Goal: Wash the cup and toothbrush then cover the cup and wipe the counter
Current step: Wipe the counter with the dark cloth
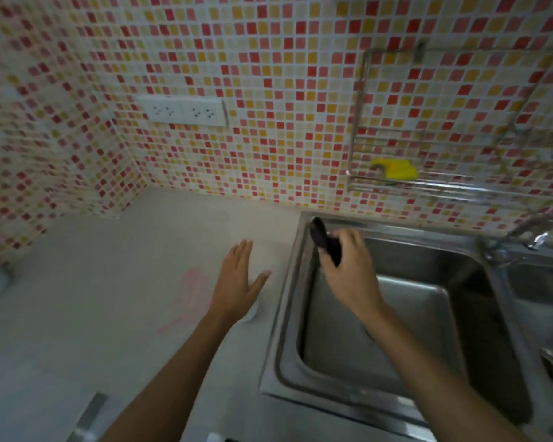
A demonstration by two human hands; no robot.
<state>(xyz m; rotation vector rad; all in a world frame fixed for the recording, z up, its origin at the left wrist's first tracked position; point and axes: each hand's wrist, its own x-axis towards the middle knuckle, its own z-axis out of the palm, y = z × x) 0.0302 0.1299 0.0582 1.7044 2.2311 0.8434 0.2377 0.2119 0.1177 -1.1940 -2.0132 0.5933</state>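
A wall of small red, orange and cream mosaic tiles (pixel 268 90) backs a pale grey stone counter (pixel 109 282), which runs to the corner on the left. Set into the counter on the right is a stainless steel sink (pixel 288 298) with 2 basins, and a chrome tap (pixel 530 234) stands at its back rim. Above the sink hangs a chrome wire rack (pixel 428 186), and a white double wall socket (pixel 186 111) sits to its left.

The left hand (pixel 233 282) is released, its fingers straight and spread above the counter just beside the sink's left rim. The right hand (pixel 348 269) is curled round a small dark object (pixel 324 242) over the back left corner of the near basin. It is too blurred to tell what it is.

A yellow sponge (pixel 396 169) lies in the rack. A faint pink smear (pixel 192 291) marks the counter left of the left hand, and a small white rounded thing (pixel 251 314) shows partly under that wrist.
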